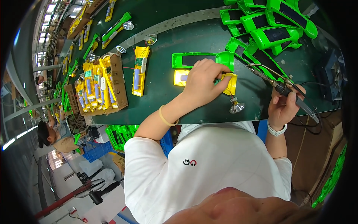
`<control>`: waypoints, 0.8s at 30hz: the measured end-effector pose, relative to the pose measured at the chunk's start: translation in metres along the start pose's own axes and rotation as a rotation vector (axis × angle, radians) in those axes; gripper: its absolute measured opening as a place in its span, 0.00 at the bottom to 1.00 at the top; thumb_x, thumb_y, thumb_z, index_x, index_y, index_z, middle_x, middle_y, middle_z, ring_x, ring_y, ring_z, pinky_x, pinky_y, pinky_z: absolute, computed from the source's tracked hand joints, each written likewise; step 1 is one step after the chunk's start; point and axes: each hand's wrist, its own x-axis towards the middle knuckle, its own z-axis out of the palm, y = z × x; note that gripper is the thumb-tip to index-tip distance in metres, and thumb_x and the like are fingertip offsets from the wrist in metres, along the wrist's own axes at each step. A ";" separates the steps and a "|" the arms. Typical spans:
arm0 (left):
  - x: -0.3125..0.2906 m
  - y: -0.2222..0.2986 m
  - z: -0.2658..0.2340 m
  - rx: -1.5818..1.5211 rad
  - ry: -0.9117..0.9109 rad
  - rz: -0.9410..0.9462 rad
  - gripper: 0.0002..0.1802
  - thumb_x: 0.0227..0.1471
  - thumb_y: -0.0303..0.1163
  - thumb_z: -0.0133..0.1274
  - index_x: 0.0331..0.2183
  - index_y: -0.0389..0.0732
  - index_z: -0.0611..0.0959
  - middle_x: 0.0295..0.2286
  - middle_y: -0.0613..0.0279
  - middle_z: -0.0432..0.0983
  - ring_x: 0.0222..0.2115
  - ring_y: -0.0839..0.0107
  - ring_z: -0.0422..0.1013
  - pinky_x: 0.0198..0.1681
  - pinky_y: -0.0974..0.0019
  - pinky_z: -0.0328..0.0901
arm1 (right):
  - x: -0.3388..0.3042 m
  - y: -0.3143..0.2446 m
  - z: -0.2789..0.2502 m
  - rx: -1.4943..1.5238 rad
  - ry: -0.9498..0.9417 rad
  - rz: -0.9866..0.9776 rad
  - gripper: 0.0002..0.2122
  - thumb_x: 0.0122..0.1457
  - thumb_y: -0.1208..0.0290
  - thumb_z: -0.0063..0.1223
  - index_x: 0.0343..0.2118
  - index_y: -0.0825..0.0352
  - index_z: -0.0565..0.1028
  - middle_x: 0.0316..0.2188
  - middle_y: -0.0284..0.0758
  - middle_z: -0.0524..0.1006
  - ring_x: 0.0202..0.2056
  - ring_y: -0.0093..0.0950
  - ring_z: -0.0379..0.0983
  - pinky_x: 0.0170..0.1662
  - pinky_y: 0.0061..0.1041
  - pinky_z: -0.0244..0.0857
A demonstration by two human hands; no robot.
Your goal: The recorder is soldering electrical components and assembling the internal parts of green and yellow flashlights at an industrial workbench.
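Observation:
My left hand (203, 82) lies over a yellow lamp housing (232, 85), its fingers curled and the thumb and forefinger close together near the housing's right end. What they pinch is too small to make out. Thin wires run from that end to a silvery reflector bulb (237, 107). Just beyond lies a green lamp shell (177, 61) with a dark panel. In my right hand (282, 106) is a soldering iron (307, 109) with a thin curved feed tube, its tip pointing left, apart from the yellow housing.
Green shells (274, 37) are heaped at the far right. A cardboard box (118, 82) of yellow housings stands left, beside another yellow housing (138, 78) with a blue cell. A dark box-shaped unit (330, 74) with cables sits right. Another person (56, 136) works at far left.

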 end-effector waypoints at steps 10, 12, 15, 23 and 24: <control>0.004 0.015 -0.028 -0.525 -0.144 -0.444 0.26 0.37 0.27 0.59 0.41 0.39 0.69 0.18 0.68 0.64 0.21 0.78 0.63 0.28 0.73 0.58 | 0.006 0.003 0.006 0.043 0.007 -0.001 0.11 0.55 0.67 0.46 0.36 0.67 0.62 0.23 0.34 0.66 0.15 0.20 0.60 0.18 0.17 0.57; 0.004 0.004 -0.010 -0.039 -0.037 -0.080 0.17 0.36 0.27 0.60 0.34 0.40 0.75 0.16 0.66 0.64 0.19 0.71 0.63 0.24 0.70 0.56 | 0.007 0.002 0.009 0.040 0.017 -0.007 0.11 0.55 0.67 0.46 0.36 0.67 0.62 0.24 0.34 0.66 0.15 0.20 0.60 0.18 0.17 0.57; 0.000 -0.009 0.002 -0.021 0.096 0.094 0.08 0.37 0.25 0.57 0.27 0.42 0.78 0.16 0.62 0.65 0.19 0.64 0.62 0.23 0.65 0.57 | 0.006 0.001 0.010 0.041 0.018 -0.004 0.11 0.55 0.68 0.46 0.36 0.67 0.61 0.24 0.34 0.66 0.15 0.20 0.60 0.18 0.17 0.58; 0.000 -0.035 -0.022 0.048 0.137 0.115 0.06 0.41 0.24 0.53 0.28 0.41 0.79 0.21 0.61 0.70 0.26 0.63 0.67 0.29 0.67 0.63 | 0.000 0.003 0.013 -0.126 -0.106 0.208 0.10 0.54 0.74 0.48 0.36 0.67 0.60 0.24 0.33 0.65 0.16 0.20 0.61 0.17 0.17 0.58; 0.000 -0.034 -0.023 -0.037 0.012 0.045 0.05 0.40 0.25 0.53 0.26 0.41 0.79 0.22 0.61 0.71 0.27 0.62 0.67 0.30 0.65 0.63 | 0.000 0.004 0.016 -0.147 -0.106 0.213 0.11 0.53 0.75 0.49 0.36 0.67 0.60 0.24 0.33 0.66 0.16 0.19 0.61 0.17 0.17 0.58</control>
